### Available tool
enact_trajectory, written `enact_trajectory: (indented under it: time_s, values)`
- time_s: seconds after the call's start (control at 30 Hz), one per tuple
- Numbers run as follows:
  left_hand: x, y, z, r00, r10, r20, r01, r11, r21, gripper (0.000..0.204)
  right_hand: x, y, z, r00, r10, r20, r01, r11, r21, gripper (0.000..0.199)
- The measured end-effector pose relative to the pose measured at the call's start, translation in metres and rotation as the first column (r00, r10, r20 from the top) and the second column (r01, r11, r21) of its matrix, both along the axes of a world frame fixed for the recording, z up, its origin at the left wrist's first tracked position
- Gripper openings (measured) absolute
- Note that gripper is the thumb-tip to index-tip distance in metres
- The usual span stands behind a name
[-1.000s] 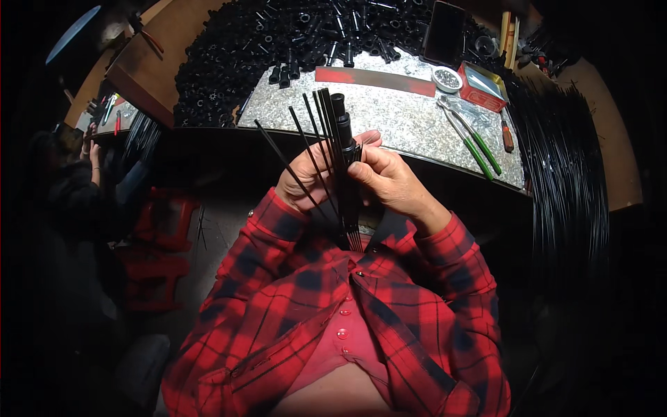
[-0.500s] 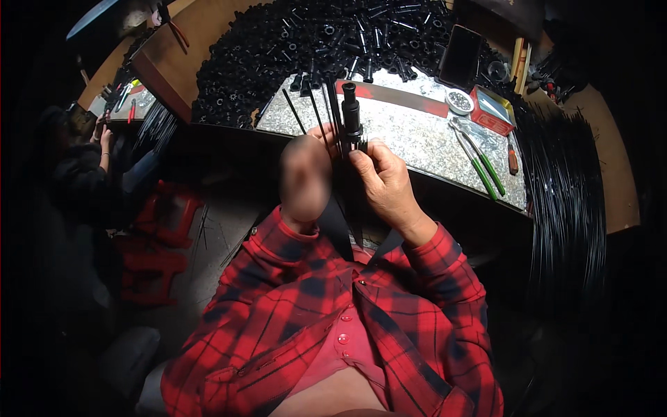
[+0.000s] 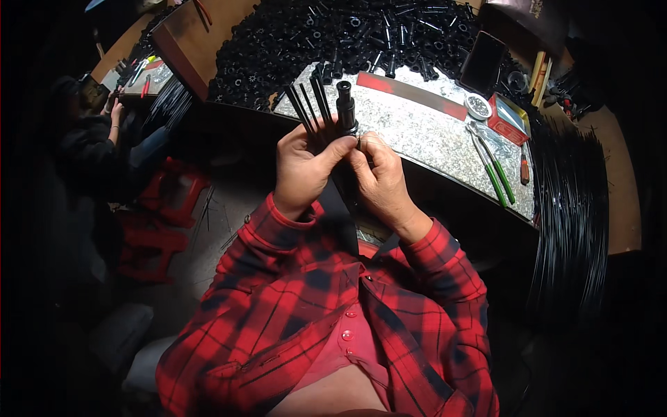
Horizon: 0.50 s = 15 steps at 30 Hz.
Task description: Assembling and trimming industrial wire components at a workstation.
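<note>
In front of my chest both hands meet at the lower end of a black stepped tube, which stands nearly upright. My left hand is closed round several thin black rods that fan out above its fingers, and its thumb presses against the tube's base. The fingertips of my right hand are pinched together at the same spot, just right of the tube. A fine pale strand seems to show there, but what exactly they pinch is too small to make out.
Black tubular parts are heaped behind the speckled work surface. On it lie a red-and-grey strip, a small round dish, a red box and green-handled pliers. Long black rods hang at right. Another person works at left.
My left hand has turned, and its thumb now reaches across to the tube's base. The rods have come closer together and lean left. The right hand stays pinched beside the tube.
</note>
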State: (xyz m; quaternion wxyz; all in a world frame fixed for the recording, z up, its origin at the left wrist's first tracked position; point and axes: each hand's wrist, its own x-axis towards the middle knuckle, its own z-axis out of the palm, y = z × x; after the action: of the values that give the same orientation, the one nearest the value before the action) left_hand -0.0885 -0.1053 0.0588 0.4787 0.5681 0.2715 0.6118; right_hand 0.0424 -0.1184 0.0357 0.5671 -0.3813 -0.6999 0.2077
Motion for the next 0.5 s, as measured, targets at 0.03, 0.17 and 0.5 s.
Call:
enact_trajectory:
  time_s: [0.03,0.17,0.5]
  values:
    - [-0.001,0.001,-0.001,1.000,0.002,0.001,-0.002,1.000,-0.002,0.023,0.000,0.000,0.000,1.000,0.002,0.001,-0.002,1.000,-0.002,0.011]
    - [-0.008,0.001,-0.003,0.999,-0.042,0.021,0.041,0.999,0.025,0.022,-0.002,-0.002,0.000,1.000,0.020,0.009,-0.020,1.000,0.019,0.013]
    - [-0.021,0.004,-0.008,0.995,-0.055,0.089,0.055,0.998,-0.005,0.025,-0.002,-0.004,0.005,0.981,0.116,-0.158,-0.158,0.945,-0.285,0.018]
